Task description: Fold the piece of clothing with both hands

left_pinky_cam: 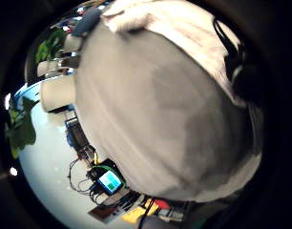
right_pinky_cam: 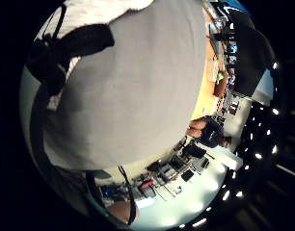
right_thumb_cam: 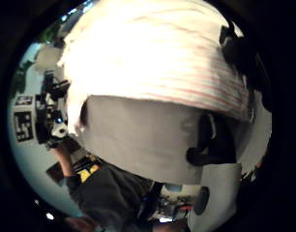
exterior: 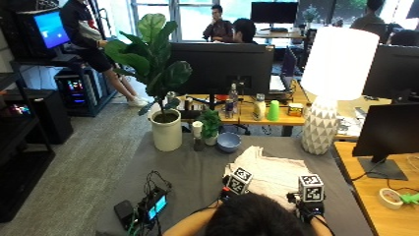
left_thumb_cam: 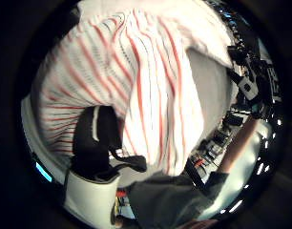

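A white garment with thin red stripes lies bunched on the grey table, just in front of me. My left hand is at its near left edge and my right hand at its near right corner. In the left thumb side view the striped cloth hangs in folds close to the palm, with gloved fingers curled below it. The right thumb side view shows the cloth raised above the table, a fingertip on its edge. Both hands pinch the garment.
At the table's far edge stand a potted plant, a small plant, a blue bowl and a white lamp. A small device with a lit screen and cables lies near left. A monitor stands at right.
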